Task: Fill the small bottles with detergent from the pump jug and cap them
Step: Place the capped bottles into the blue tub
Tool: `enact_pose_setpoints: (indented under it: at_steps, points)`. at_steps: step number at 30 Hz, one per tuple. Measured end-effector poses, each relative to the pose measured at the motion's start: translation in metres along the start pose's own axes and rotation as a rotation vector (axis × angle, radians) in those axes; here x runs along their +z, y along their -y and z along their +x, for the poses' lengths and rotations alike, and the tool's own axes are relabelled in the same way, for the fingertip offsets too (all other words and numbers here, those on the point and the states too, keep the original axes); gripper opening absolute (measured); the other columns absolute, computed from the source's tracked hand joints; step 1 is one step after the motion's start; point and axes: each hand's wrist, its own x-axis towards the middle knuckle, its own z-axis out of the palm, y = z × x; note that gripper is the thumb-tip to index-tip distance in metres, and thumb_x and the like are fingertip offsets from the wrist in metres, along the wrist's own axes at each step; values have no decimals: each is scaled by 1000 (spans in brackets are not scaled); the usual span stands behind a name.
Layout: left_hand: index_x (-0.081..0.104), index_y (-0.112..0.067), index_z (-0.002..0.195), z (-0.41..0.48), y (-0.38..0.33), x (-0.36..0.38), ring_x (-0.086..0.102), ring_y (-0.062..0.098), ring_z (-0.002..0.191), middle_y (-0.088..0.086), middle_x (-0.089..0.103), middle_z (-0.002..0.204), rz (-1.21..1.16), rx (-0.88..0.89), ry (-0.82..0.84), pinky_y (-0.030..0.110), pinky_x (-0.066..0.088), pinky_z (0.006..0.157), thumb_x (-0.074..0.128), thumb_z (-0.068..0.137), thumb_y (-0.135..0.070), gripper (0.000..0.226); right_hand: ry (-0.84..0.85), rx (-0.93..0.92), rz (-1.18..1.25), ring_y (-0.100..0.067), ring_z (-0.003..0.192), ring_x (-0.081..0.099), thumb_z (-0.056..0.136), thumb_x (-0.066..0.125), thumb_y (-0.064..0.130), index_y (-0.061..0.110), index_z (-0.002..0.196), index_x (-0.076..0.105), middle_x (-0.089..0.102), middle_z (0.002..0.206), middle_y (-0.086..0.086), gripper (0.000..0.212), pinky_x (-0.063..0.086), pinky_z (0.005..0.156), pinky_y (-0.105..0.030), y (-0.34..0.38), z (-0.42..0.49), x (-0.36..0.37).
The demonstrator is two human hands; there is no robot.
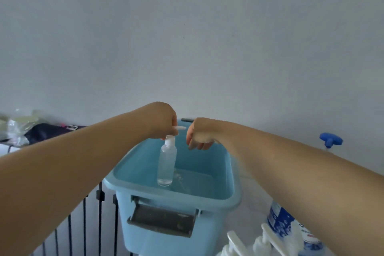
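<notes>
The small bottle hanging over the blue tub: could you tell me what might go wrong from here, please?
1. The left hand grips the small bottle only by its pump cap; if the cap is not tight, the body could drop into the blue tub.
2. The right arm passes close above the spare pump bottles and the jug; drawing it back might knock them over.

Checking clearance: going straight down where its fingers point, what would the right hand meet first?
Probably the floor of the blue tub; the right hand hangs over its opening, beside the bottle.
</notes>
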Motion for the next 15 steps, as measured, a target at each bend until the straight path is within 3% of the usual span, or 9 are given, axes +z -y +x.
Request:
enact_pose_setpoints:
  at_steps: [2, 7, 15]
  points:
    - [72, -9, 96, 2, 2, 3, 67, 18, 84, 5, 75, 90, -31, -6, 4, 27, 47, 77, 57, 90, -25, 23, 94, -13, 14, -18, 76, 62, 83, 68, 4, 9, 118, 61, 65, 89, -11, 36, 52, 67, -24, 1, -2, 2]
    - [72, -12, 93, 9, 5, 5, 70, 14, 80, 2, 76, 85, -141, -21, 21, 17, 43, 63, 62, 88, -32, 23, 145, -215, 236, -10, 86, 57, 79, 69, 0, 20, 105, 64, 63, 94, 3, 34, 40, 72, -23, 3, -15, -15]
    - [71, -8, 95, 12, 0, 10, 71, 14, 78, 2, 76, 82, -282, -36, 23, 21, 45, 67, 64, 86, -22, 18, -117, -271, 139, -8, 59, 55, 73, 79, 14, 5, 91, 72, 62, 70, 0, 21, 44, 57, -17, 11, -27, -18]
